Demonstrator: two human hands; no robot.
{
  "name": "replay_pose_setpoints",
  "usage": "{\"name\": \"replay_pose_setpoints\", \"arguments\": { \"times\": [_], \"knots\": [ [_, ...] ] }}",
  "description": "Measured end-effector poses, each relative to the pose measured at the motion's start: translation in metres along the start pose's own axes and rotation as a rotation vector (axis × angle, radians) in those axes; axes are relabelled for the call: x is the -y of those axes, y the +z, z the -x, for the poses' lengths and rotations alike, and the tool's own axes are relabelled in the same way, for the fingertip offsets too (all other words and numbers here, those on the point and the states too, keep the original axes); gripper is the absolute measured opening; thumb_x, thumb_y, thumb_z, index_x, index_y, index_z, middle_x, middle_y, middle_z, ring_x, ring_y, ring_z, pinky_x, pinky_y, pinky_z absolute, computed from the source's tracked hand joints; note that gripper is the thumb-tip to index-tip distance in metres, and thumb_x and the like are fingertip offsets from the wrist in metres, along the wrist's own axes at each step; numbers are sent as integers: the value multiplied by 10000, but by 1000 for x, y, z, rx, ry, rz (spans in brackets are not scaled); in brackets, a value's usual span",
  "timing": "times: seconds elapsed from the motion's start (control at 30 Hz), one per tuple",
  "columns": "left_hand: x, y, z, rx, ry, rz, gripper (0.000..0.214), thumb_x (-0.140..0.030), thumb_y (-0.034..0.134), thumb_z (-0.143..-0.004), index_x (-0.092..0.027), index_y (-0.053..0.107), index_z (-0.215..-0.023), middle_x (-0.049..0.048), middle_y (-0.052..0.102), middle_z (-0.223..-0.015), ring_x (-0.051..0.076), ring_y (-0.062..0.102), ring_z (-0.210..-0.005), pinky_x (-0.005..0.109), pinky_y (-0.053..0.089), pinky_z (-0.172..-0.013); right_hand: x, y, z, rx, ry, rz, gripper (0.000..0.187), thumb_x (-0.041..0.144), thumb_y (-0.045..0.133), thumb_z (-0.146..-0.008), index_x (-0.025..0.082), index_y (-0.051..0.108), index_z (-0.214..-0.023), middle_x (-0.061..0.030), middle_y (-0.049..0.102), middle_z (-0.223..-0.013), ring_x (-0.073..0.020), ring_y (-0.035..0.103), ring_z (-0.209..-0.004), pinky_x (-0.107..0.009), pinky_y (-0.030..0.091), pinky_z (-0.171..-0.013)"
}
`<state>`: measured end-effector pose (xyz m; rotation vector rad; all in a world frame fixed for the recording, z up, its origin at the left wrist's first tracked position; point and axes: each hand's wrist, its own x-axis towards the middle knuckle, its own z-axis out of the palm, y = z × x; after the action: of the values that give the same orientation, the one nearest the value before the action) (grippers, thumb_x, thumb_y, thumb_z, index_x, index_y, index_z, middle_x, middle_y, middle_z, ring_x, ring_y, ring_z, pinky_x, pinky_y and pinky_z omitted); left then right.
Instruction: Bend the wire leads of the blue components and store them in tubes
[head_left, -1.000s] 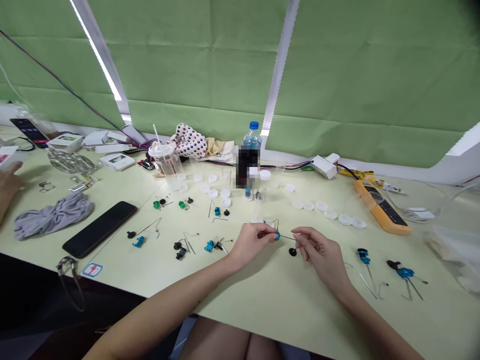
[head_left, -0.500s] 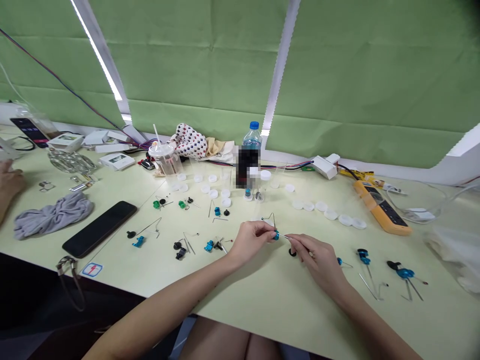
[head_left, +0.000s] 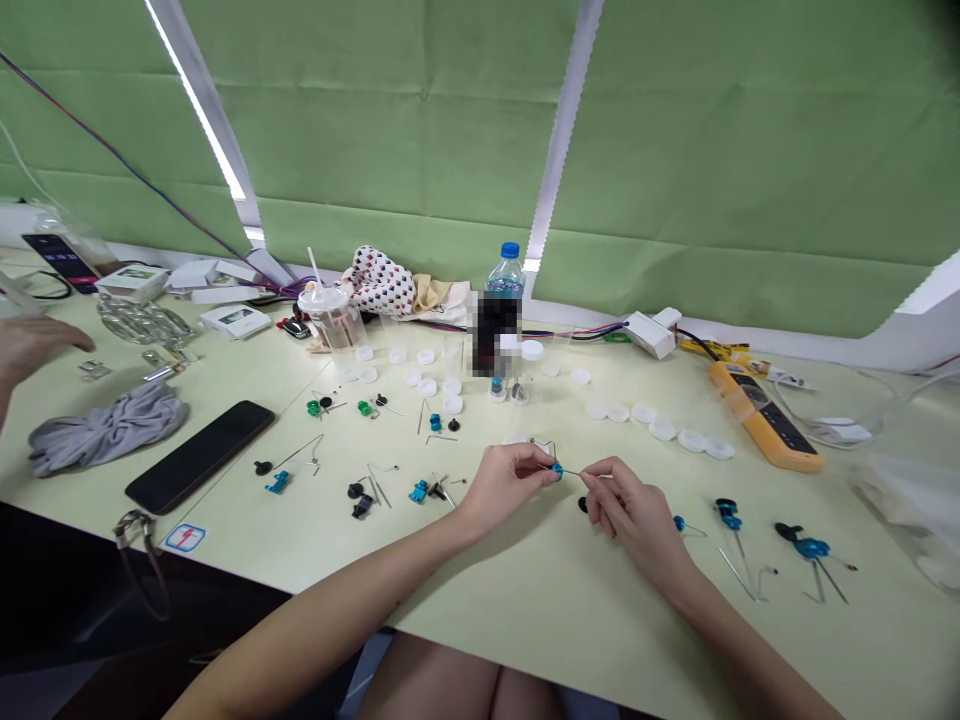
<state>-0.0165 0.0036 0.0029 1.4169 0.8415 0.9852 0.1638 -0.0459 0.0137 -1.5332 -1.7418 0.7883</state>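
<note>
Over the middle of the table, my left hand (head_left: 504, 484) pinches a small blue part (head_left: 557, 470) between thumb and fingertips. A thin bent wire (head_left: 553, 446) rises behind that part. My right hand (head_left: 628, 508) pinches the outer end of a thin metal rod (head_left: 572, 472), whose other end meets the blue part; how far it goes in is too small to tell. Beneath the right fingers, a black round piece (head_left: 583, 505) is partly hidden. Just right of this hand lies another blue part (head_left: 679, 523) with a wire.
Similar sets with blue parts (head_left: 729, 516), black knobs (head_left: 262, 468) and bent rods lie around. White round lids (head_left: 661, 429), a bottle (head_left: 509, 268) and an orange power strip (head_left: 765, 415) stand behind. At left are a phone (head_left: 201, 457), grey cloth (head_left: 109, 428) and another person's hand (head_left: 37, 345).
My right fingers have shifted slightly right and curled differently around the rod. The blue part moved a little right. The other person's hand at left has reached further over the table.
</note>
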Motion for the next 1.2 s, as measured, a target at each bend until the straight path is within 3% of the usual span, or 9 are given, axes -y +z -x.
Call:
{"name": "replay_pose_setpoints", "arguments": {
  "times": [0.57, 0.87, 1.03, 1.2],
  "knots": [
    [2, 2, 3, -21, 86, -165, 93, -202, 575, -720, -132, 625, -756, 33, 642, -767, 126, 585, -686, 228, 481, -664, -4, 5, 0, 84, -24, -7, 266, 452, 338, -937, 231, 478, -890, 45, 544, -550, -113, 427, -434, -236, 364, -474],
    [7, 2, 2, -46, 102, -144, 101, -193, 576, -715, -125, 632, -764, 31, 636, -760, 122, 581, -684, 221, 474, -660, -8, 1, -1, -36, -177, 120, 338, 414, 347, -934, 218, 622, -936, -2, 589, -644, -127, 514, -544, -241, 409, -524],
    [5, 2, 2, -50, 103, -150, 105, -208, 591, -714, -127, 639, -760, 36, 642, -773, 126, 587, -695, 228, 491, -671, -11, 4, 1, -164, -162, -10, 274, 402, 461, -893, 210, 653, -930, -2, 591, -634, -116, 493, -495, -240, 424, -502],
    [4, 4, 4, -47, 114, -146, 101, -203, 589, -717, -124, 638, -755, 40, 640, -764, 121, 580, -686, 223, 495, -669, -13, 6, 4, -183, -153, -112, 251, 377, 477, -893, 211, 664, -908, -9, 595, -661, -115, 494, -496, -243, 430, -480]
  ]
}}
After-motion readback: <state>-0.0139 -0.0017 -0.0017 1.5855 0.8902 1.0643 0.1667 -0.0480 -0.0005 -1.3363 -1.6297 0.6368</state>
